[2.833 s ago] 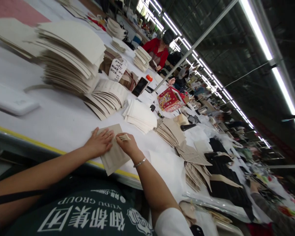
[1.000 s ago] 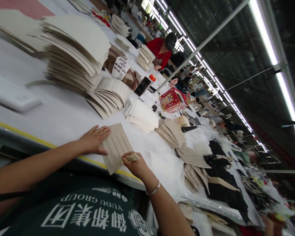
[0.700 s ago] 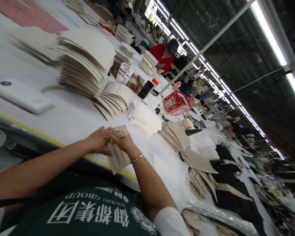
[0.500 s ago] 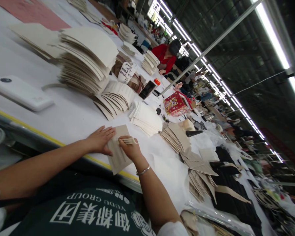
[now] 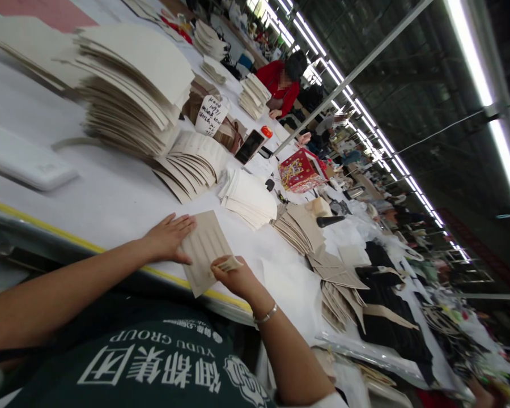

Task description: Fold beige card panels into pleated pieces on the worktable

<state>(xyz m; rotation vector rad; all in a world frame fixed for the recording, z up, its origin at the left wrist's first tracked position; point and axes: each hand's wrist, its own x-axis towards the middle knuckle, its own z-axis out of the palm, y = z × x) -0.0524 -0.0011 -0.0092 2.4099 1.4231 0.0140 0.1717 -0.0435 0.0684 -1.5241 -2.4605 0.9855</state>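
Note:
A beige rectangular panel [image 5: 204, 243] with faint lengthwise stripes lies at the near edge of the table. My left hand [image 5: 169, 237] rests flat on its left side, fingers stretched out. My right hand [image 5: 237, 276] is closed over the panel's lower right edge, pinching a thin pale strip [image 5: 228, 263] that sticks up between thumb and fingers. What the strip is made of I cannot make out. Just beyond the panel lie a fanned pile of beige pieces [image 5: 202, 161] and a stack of white sheets [image 5: 249, 198].
A tall stack of cream panels [image 5: 131, 85] rises at the left, behind a white oblong device [image 5: 23, 156]. Farther off are a phone [image 5: 250, 147], a red box [image 5: 301, 170] and brown pieces [image 5: 300, 226]. Across the table sits a person in red [image 5: 276, 85].
My right hand has moved down and right across the panel with the strip, uncovering more of its striped face. My left hand stays flat on it. The view has shifted slightly.

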